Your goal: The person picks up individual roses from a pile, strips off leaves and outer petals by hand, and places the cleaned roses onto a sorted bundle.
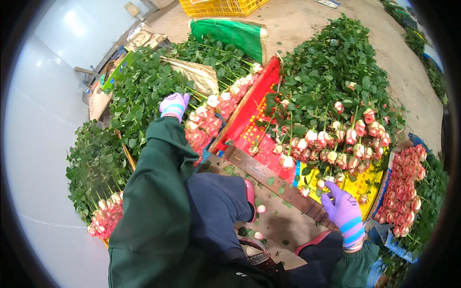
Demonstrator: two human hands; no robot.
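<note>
My left hand (173,105), in a purple and blue striped glove, is at the stems of a bundle of pink-and-white roses (203,126) on the left. Its fingers curl away from view, so whether they grip a stem cannot be told. My right hand (340,208), gloved alike, hovers over the near edge of the right-hand heap, above a yellow printed sheet (360,190). Its thumb and forefinger are apart, with nothing visible between them. The forefinger's tip is close to a loose rose (320,184). Beyond lie many cut roses (351,136) with long leafy stems (324,64).
A red printed sheet (248,126) rises between the heaps, and a wooden plank (266,176) runs along their front. Stacked roses (403,187) stand far right, more roses (106,216) at lower left. Behind are a green sheet (230,37) and a yellow crate (219,9). Petals and leaves litter the floor.
</note>
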